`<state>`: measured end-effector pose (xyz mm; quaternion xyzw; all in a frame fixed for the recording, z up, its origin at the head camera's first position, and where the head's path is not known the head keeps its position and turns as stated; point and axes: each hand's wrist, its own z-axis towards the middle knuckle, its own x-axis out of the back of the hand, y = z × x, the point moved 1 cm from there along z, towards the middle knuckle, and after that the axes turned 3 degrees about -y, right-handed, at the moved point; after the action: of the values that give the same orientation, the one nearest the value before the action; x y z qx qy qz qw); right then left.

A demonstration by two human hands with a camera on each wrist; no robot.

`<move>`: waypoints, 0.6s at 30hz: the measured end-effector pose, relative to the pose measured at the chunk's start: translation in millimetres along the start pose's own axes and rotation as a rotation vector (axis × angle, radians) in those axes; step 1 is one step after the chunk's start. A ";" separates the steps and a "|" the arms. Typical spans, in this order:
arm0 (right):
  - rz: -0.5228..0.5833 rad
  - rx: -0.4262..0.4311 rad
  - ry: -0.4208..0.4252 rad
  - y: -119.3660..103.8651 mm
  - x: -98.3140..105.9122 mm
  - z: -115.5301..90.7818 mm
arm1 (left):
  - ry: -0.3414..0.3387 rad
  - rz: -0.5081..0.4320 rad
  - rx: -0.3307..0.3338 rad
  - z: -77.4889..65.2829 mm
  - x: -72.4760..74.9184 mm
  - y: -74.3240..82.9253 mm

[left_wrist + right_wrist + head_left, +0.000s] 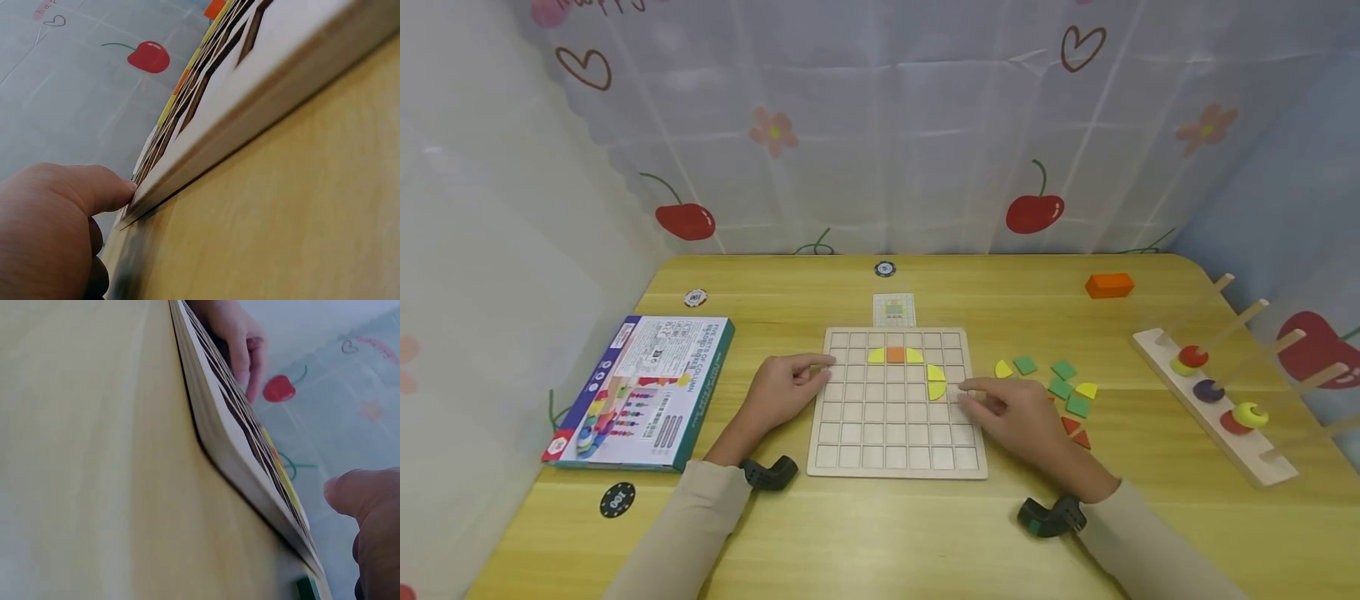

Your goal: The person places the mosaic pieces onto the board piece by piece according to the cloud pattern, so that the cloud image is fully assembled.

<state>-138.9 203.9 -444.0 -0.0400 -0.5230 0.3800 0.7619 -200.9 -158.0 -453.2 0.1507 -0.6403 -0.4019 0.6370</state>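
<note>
A wooden grid board (838,457) lies flat mid-table. In its upper rows sit an orange square tile (896,355) and several yellow quarter-circle tiles (936,390). My left hand (781,389) rests at the board's left edge, its thumb (112,187) touching the rim in the left wrist view. At the right edge is my right hand (1018,417), thumb and index fingertips a little apart over the rim. No tile shows between them. Beside this hand lie loose green square tiles (1077,406), yellow quarter-circles (1086,390) and red triangles (1081,439), some hidden behind it.
A pattern card (894,310) lies just beyond the board. On the left are a boxed toy set (655,400) and a black chip (617,500). To the right stand a peg rack (1217,408) with beads and an orange block (1109,286). Two chips (885,268) lie farther back.
</note>
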 end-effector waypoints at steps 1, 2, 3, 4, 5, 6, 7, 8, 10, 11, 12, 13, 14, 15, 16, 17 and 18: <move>-0.005 -0.017 0.014 3.0 3.0 -3.0 | 0.000 0.001 -0.002 0.1 0.0 -0.1; -0.013 -0.033 0.030 6.0 6.4 -6.0 | -0.001 0.003 -0.004 0.2 0.1 -0.1; -0.020 -0.044 0.052 9.1 10.1 -8.6 | 0.000 0.005 -0.006 0.4 0.2 -0.2; -0.026 -0.050 0.074 12.6 14.0 -11.4 | 0.000 0.009 -0.008 0.5 0.4 -0.1; -0.037 -0.057 0.095 16.3 17.9 -14.3 | 0.002 0.011 -0.011 0.6 0.8 0.1; -0.048 -0.059 0.117 19.8 21.8 -17.1 | 0.004 0.013 -0.013 0.5 1.3 0.6; -0.062 -0.058 0.140 23.2 25.7 -19.8 | 0.005 0.014 -0.015 0.5 1.8 0.7; -0.075 -0.053 0.165 26.0 29.4 -22.2 | 0.007 0.015 -0.016 0.4 2.2 0.8; -0.105 -0.062 0.191 31.4 36.5 -27.7 | 0.006 0.012 -0.014 0.1 2.7 1.0; -0.118 -0.076 0.194 34.0 40.1 -30.8 | 0.006 0.009 -0.013 0.0 2.8 1.0; -0.131 -0.094 0.194 36.9 43.7 -33.9 | 0.004 0.007 -0.012 -0.1 2.6 0.9; -0.143 -0.117 0.194 40.2 47.6 -37.0 | 0.001 0.004 -0.011 -0.1 2.2 0.6; -0.153 -0.145 0.195 43.7 51.3 -40.1 | 0.000 0.003 -0.010 -0.1 1.9 0.6; -0.163 -0.180 0.190 47.7 55.1 -43.2 | -0.001 0.001 -0.009 -0.2 1.6 0.6; -0.163 -0.213 0.187 51.8 59.1 -46.1 | -0.001 0.000 -0.008 -0.2 1.1 0.6; -0.164 -0.244 0.187 55.8 63.0 -49.0 | -0.001 -0.001 -0.009 -0.1 0.7 0.6; -0.167 -0.280 0.186 59.6 66.6 -51.8 | -0.001 -0.002 -0.009 -0.2 0.5 0.7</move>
<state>-117.1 304.9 -443.6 -0.1368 -0.4995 0.2335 0.8230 -200.6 -158.0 -452.4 0.1484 -0.6387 -0.4053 0.6370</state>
